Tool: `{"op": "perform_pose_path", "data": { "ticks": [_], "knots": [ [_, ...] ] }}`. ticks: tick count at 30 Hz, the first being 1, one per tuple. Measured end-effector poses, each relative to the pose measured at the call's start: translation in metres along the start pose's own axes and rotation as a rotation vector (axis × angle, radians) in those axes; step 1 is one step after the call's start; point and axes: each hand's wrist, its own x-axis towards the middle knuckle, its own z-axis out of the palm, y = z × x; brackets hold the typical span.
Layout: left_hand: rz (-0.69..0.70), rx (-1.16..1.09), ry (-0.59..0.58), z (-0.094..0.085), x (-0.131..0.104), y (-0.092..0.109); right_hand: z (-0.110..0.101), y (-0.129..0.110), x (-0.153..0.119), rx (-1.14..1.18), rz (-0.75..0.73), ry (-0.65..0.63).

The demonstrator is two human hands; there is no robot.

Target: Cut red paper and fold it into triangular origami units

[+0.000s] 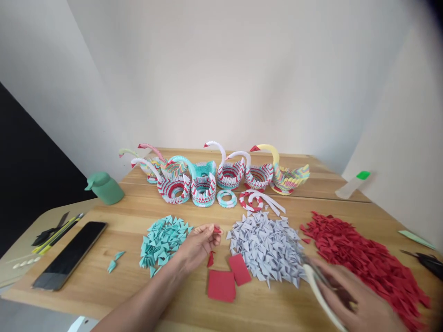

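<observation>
My left hand [198, 244] pinches a small red folded paper piece [217, 230] between thumb and fingertips, over the middle of the table. A red folded piece [211, 259] lies just below it, near a square stack of red paper [221, 286] and a red rectangle of paper [240, 269]. At the lower right, my right hand [349, 295], smeared by motion, is closed round a metal tool with a long curved pale handle [320, 293]; its exact kind is blurred. The tool's tip reaches the edge of the pale grey folded-paper pile [266, 246].
A teal folded-paper pile [162, 242] lies left, a red pile [363, 263] right. Several paper swans [204, 184] stand behind two paper rings [227, 198] and white strips [268, 200]. A phone [71, 253], green container [104, 188], clear bottle [351, 186] and black-handled tool [427, 263] sit toward the sides.
</observation>
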Motion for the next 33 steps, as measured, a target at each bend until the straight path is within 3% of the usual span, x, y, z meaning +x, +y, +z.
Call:
{"op": "perform_pose_path", "data": {
  "ticks": [2, 5, 8, 20, 33],
  "knots": [
    [-0.013, 0.009, -0.006, 0.002, -0.002, 0.001, 0.015, -0.028, 0.006, 0.067, -0.132, -0.213],
    [-0.04, 0.027, 0.004, 0.002, -0.004, 0.003, 0.037, -0.064, 0.014, 0.16, -0.224, -0.305],
    [-0.074, 0.031, 0.03, 0.002, -0.004, 0.004, 0.049, -0.08, 0.022, 0.203, -0.225, -0.334],
    [-0.102, 0.012, 0.062, 0.005, -0.004, 0.007, 0.059, -0.073, 0.03, 0.259, -0.22, -0.424],
    [-0.08, 0.05, 0.053, 0.002, -0.002, 0.004, 0.057, -0.077, 0.032, 0.286, -0.219, -0.407]
  ]
}}
